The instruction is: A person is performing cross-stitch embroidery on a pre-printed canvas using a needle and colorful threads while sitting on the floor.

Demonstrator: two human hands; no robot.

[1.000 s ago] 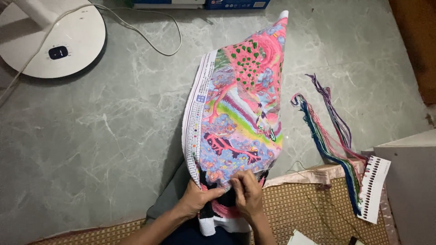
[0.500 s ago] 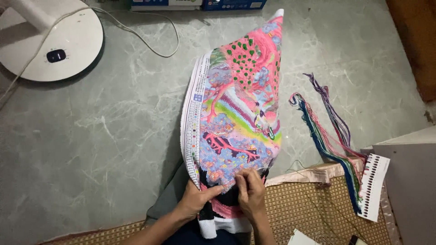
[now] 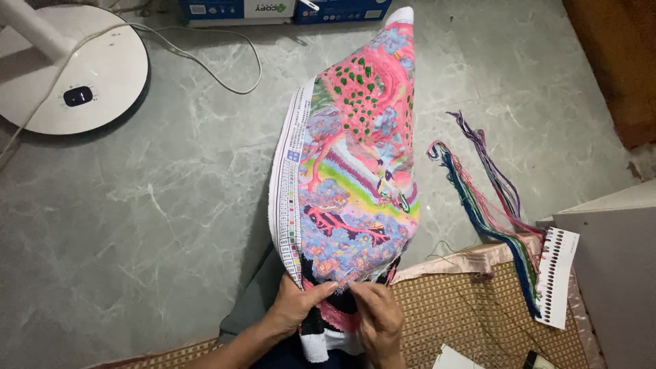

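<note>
Head view, embroidery cloth (image 3: pixel 355 178), thread bundle (image 3: pixel 488 198), fan base (image 3: pixel 75 75)

The embroidery cloth (image 3: pixel 355 178) is a long piece of stitched canvas, mostly pink with green spots near its far end, bands of green, yellow and purple in the middle, and blue-purple patches lower down; a white border with a strip of small coloured squares runs along its left edge; it stretches away over the grey floor, its near end gathered and bunched.
</note>
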